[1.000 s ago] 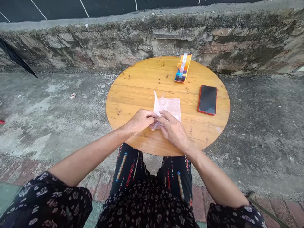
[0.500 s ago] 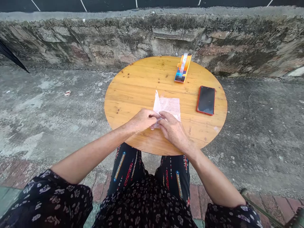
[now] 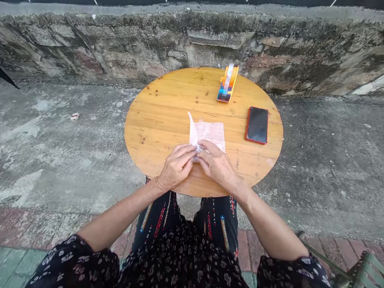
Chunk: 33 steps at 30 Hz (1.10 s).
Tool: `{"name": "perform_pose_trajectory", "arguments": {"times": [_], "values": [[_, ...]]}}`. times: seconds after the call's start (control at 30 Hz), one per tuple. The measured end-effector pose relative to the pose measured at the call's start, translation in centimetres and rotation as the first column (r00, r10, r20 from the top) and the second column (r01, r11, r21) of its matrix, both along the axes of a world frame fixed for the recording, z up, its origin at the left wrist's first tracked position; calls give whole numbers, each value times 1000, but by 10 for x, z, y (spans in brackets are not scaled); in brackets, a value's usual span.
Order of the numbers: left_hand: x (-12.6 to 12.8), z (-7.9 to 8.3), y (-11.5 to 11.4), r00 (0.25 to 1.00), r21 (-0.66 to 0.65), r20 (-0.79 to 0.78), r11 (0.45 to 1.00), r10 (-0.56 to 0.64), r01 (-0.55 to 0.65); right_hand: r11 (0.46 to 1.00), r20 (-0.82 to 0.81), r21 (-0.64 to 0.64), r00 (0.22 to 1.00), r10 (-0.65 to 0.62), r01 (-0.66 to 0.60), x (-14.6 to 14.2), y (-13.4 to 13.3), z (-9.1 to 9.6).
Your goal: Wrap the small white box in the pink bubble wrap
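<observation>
A small sheet of pinkish-white, finely bumpy wrap, which looks like bubble wrap, lies on the round wooden table in front of me. Its left side stands up in a fold, and its near edge is bunched under my fingers. My left hand pinches that near edge from the left, fingers pressed together. From the right, my right hand grips the same edge with thumb and bent fingers. The fingertips of both hands nearly meet. Whatever may lie inside the bunched part is hidden.
A yellow and blue tape dispenser stands at the table's back. To the right lies a phone in a red case. Behind the table runs a low stone wall. A green slatted chair shows at the lower right.
My left hand has shifted toward me and turned, its fingers now lying along the wrap's near edge. My right hand stays at the sheet. The whole view has shifted slightly.
</observation>
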<state>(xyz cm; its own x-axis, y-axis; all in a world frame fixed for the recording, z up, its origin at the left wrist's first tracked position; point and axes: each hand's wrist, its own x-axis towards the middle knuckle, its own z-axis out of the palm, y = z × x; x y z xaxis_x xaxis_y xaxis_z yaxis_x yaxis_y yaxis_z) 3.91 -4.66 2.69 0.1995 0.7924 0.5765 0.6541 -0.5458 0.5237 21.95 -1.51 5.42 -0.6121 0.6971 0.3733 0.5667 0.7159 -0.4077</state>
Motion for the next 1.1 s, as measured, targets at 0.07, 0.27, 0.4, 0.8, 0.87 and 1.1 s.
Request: {"name": "perform_pose_trajectory", "arguments": {"times": [0.07,0.27,0.4,0.8,0.87,1.1], "values": [[-1,0,3,1000,5,-8,1000,-24,24,1000,-1,1,1000,1,-1,0,0,-1],[-7,-1,7,991,41,-14,990,-134,135,1000,-22,-3,999,28,-28,0,-1,0],[-8,-3,9,990,11,-55,991,-130,131,1000,-54,8,998,11,-11,16,0,10],[-7,-4,13,982,231,-139,960,-131,160,458,49,-816,831,-554,353,69,11,17],[-7,-4,13,983,259,-133,953,-129,160,401,60,-847,813,-580,349,63,14,17],[-8,-6,14,982,299,-129,939,-136,170,246,-11,-949,756,-655,199,59,20,10]]}}
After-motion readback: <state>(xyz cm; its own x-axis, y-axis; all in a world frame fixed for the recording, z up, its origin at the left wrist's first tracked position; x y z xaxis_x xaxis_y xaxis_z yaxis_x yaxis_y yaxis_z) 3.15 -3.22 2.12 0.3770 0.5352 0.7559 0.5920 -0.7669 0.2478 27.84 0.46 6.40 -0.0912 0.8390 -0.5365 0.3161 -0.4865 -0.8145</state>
